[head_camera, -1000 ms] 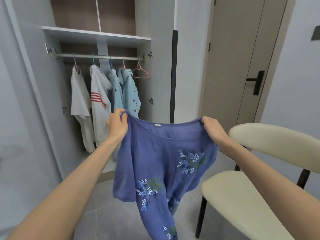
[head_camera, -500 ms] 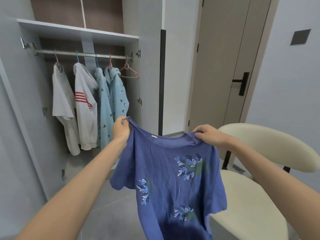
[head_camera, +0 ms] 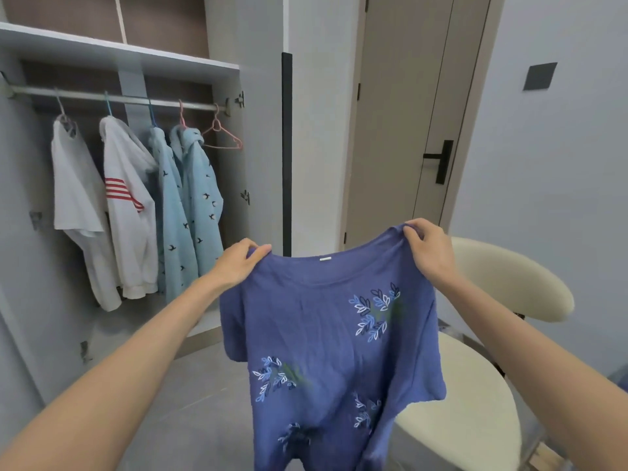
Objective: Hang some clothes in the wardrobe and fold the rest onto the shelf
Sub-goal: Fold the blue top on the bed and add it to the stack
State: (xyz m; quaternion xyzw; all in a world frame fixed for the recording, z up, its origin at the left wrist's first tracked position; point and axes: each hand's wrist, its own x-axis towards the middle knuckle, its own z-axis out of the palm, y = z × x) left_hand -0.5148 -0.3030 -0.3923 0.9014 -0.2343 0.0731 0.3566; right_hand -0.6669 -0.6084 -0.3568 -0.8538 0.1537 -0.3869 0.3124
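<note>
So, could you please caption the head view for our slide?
Left hand and right hand hold a blue shirt before the wardrobe.

Likely home bedroom, open wardrobe (head_camera: 260, 79), door (head_camera: 401, 130)

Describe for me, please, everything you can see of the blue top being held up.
The blue top is short-sleeved, of thin, slightly crinkled cloth, with white and blue leaf sprigs and a small white label at the wide neckline. It hangs spread in the air, the left hand and right hand each gripping a shoulder. Its lower part hangs before the cream chair; its bottom runs out of frame.
</note>
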